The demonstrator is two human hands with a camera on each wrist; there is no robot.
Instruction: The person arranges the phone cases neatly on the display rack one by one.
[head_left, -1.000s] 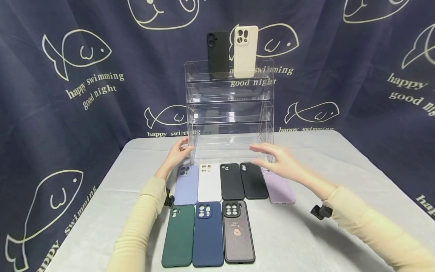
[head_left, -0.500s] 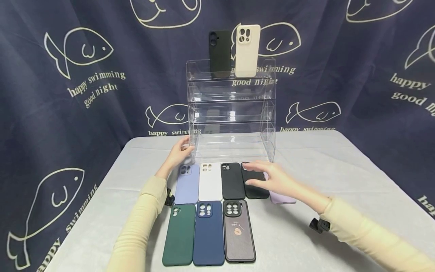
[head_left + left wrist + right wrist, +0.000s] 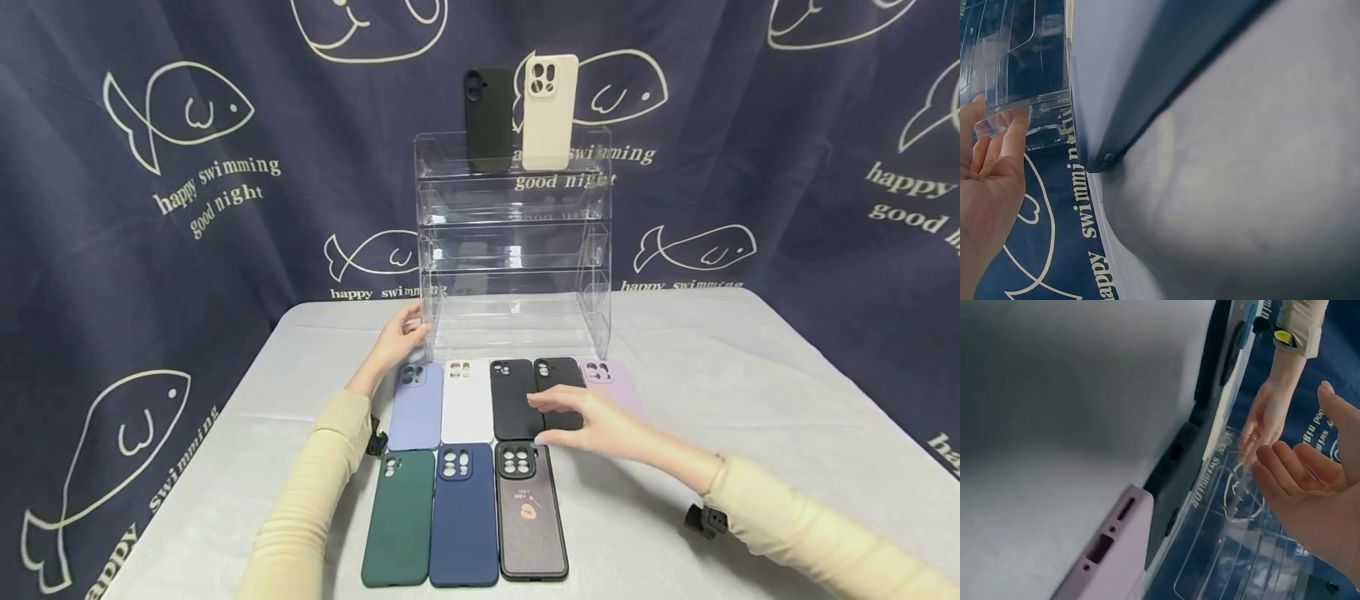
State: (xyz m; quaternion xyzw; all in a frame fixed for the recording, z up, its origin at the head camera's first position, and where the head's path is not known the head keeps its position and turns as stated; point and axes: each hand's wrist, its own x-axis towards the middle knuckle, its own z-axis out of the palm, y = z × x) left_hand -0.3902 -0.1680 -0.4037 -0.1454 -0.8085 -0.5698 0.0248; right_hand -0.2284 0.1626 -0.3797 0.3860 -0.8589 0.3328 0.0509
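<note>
My left hand (image 3: 393,340) grips the lower left side of a clear tiered display rack (image 3: 517,333). The left wrist view shows its thumb and fingers about the plastic edge (image 3: 1047,100). Over the black phone cases hovers my right hand (image 3: 600,419), fingers and thumb spread apart with nothing between them. It partly covers the right black case (image 3: 558,373) and the lilac case (image 3: 618,385). The other black case (image 3: 513,404) lies just left of its fingertips, and a dark patterned phone case (image 3: 531,529) lies below.
Light blue (image 3: 417,408) and white (image 3: 468,404) cases lie left in the back row. Green (image 3: 399,521) and navy (image 3: 463,521) cases fill the front row's left. A black case (image 3: 487,117) and a cream case (image 3: 549,117) stand in the rack's top tier.
My right hand has come away from the rack's lower right, moving toward me and slightly left over the black cases. My left hand stays at the rack.
</note>
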